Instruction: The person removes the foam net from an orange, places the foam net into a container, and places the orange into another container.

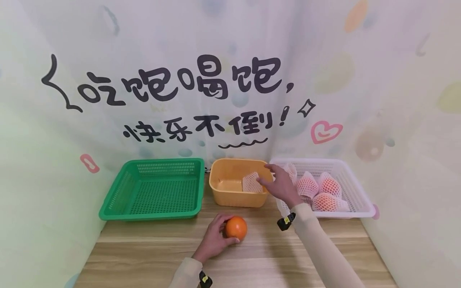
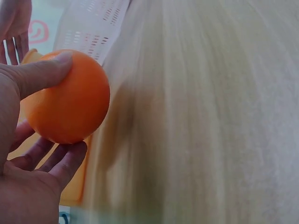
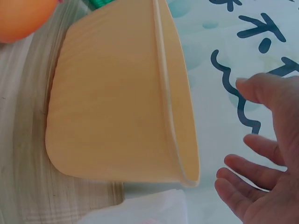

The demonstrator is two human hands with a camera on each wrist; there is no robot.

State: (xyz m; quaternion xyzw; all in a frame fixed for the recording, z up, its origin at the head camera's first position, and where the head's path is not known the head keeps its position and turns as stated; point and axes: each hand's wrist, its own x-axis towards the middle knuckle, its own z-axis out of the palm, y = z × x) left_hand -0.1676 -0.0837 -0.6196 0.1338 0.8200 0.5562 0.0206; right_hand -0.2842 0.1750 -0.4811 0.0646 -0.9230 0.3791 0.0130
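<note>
An unwrapped orange (image 1: 236, 228) is gripped between the thumb and fingers of my left hand (image 1: 214, 240), in front of the yellow bin. The left wrist view shows the thumb on one side of the orange (image 2: 70, 100) and fingertips on the other. My right hand (image 1: 282, 185) is over the right end of the yellow bin (image 1: 237, 200), its fingers spread and loosely bent. Nothing is in that hand (image 3: 261, 154) in the right wrist view. Inside the bin lies a white foam net sleeve (image 1: 253, 183), near the right fingers.
A green basket (image 1: 151, 216) stands left of the bin. On the right, a white basket (image 1: 354, 214) holds several oranges in foam nets (image 1: 325, 202), partly behind the right arm. All stand on a wooden table (image 1: 144, 256) before a printed curtain (image 1: 230, 32).
</note>
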